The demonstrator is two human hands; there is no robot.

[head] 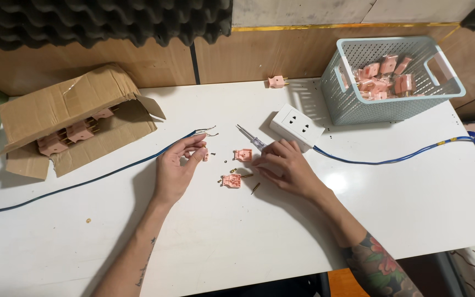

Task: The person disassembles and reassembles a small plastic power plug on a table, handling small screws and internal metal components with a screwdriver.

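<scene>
Both forearms reach up from the lower edge onto the white bench (237, 242), and the two hands meet near its middle, just short of the white socket block (297, 126). The left hand (176, 168) lies palm toward the bench, its thumb and forefinger pinched on a small pink piece (205, 156) beside the stripped end of a blue cable (111, 173). The right hand (286, 168) rests with curled fingers closed around the handle of a thin screwdriver (247, 135), whose shaft points away toward the left of the socket block.

Between the hands, in front of the socket block, lie two pink plug halves (236, 168), open side up, with tiny screws and brass bits scattered round them. These bits are too small to tell apart.

A second blue cable (391, 159) runs from the socket block to the right. Behind the block a pale mesh basket (353, 104) holds more pink plugs, and one pink plug (276, 82) sits alone by the wall. Far left of the block a torn cardboard box (72, 104) hides most of its own pink plugs.
</scene>
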